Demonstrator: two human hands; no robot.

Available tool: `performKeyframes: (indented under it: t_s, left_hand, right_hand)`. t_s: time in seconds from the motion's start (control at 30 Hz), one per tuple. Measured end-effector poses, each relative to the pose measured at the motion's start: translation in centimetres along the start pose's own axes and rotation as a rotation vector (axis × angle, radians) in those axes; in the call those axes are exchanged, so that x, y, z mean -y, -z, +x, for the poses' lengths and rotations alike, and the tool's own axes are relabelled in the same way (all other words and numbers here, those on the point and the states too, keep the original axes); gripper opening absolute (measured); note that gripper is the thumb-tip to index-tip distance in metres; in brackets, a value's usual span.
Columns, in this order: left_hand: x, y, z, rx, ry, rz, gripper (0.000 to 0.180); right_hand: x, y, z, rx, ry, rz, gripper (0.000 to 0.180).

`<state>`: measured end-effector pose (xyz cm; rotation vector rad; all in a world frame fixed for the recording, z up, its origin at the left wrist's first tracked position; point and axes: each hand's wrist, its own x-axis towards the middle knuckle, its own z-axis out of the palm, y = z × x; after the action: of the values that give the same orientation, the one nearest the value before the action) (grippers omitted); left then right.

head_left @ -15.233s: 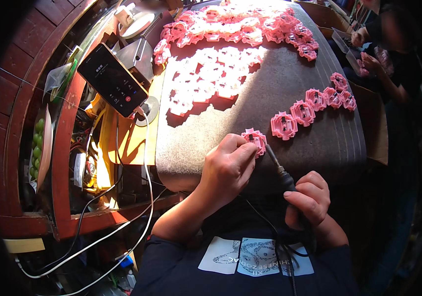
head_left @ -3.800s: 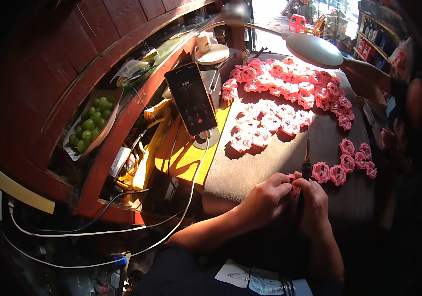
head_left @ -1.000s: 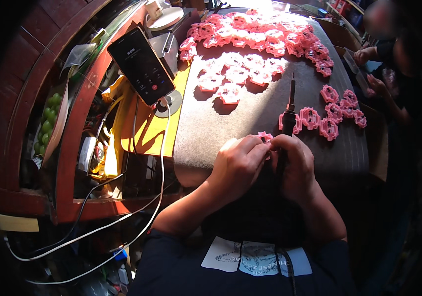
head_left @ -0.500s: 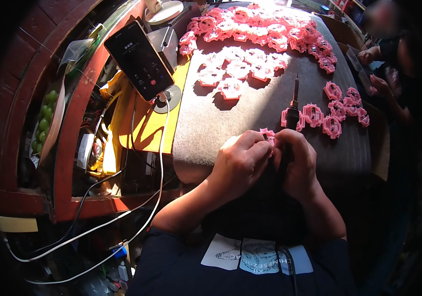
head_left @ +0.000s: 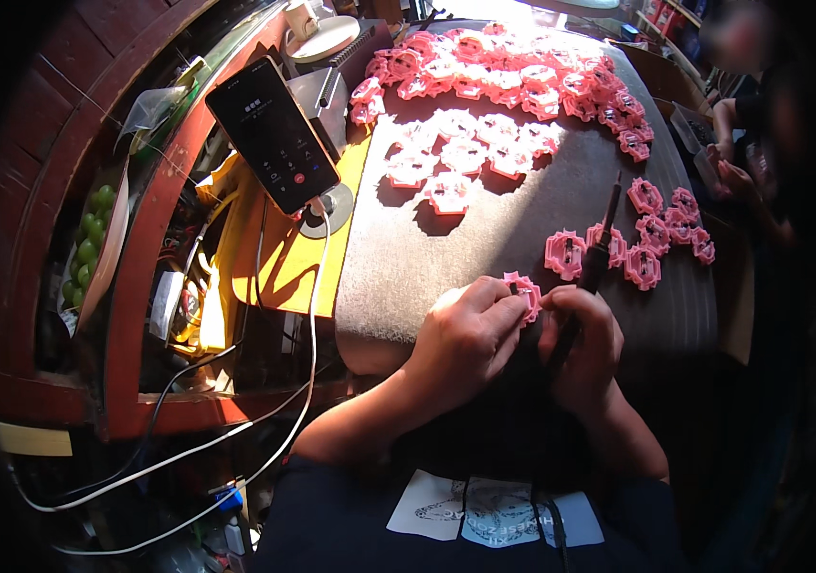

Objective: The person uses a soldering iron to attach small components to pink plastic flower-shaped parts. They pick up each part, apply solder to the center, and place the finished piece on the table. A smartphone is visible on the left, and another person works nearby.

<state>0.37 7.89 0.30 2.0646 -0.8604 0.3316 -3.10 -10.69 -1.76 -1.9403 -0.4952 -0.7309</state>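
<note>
My left hand (head_left: 460, 329) is closed on a small pink plastic part (head_left: 527, 294), pinching it by its left side, its face turned up to the right. In my right hand (head_left: 584, 344) sits a black-handled soldering iron (head_left: 599, 253), its thin tip pointing up and away from me. The right thumb and fingertips are close to the pink part's right edge; I cannot tell whether they touch it. Just beyond the hands, a loose pink part (head_left: 564, 255) lies on the grey work surface (head_left: 389, 286), with several more pink parts (head_left: 654, 234) to its right.
Several pink parts (head_left: 462, 156) lie in sunlight mid-surface, and a large heap (head_left: 503, 81) fills the far end. At left, a lit phone (head_left: 274, 134) stands over a yellow sheet (head_left: 293, 272), with a white cable (head_left: 317, 315) hanging down. Another person's hands (head_left: 734, 177) hold a clear container at far right.
The soldering iron has tilted to the right, uncovering the loose pink part behind it. My right hand has drawn slightly away from the held part, which now shows more. The view has shifted a little.
</note>
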Motion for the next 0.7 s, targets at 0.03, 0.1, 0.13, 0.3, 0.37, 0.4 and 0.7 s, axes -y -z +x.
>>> performKeyframes:
  t_s: [0.03,0.1,0.13,0.3,0.37,0.4,0.7]
  left_hand:
    - [0.0,0.1,0.2,0.007,0.007,0.002,0.020]
    - [-0.3,0.2,-0.1,0.029,0.037,-0.002,0.021]
    - [-0.3,0.2,0.0,0.038,0.052,-0.006,0.021]
    - [-0.4,0.2,0.2,0.036,0.094,-0.027,0.021]
    - [-0.4,0.0,0.1,0.014,0.116,-0.039,0.020]
    - [-0.3,-0.1,0.1,-0.003,0.117,-0.043,0.020]
    - [-0.5,-0.1,0.3,0.002,0.126,-0.038,0.014]
  right_hand:
    - [0.1,0.0,0.3,-0.013,0.069,-0.021,0.045]
    - [0.2,0.0,0.0,0.007,0.135,-0.031,0.045]
    - [0.0,0.1,-0.1,0.037,0.144,-0.024,0.045]
    - [-0.2,0.4,0.2,0.143,0.201,-0.171,0.047]
    - [-0.3,0.3,0.0,0.134,0.204,-0.189,0.045]
    - [-0.4,0.2,0.0,0.130,0.208,-0.197,0.044]
    - [-0.2,1.1,-0.9,-0.022,0.260,-0.061,0.025]
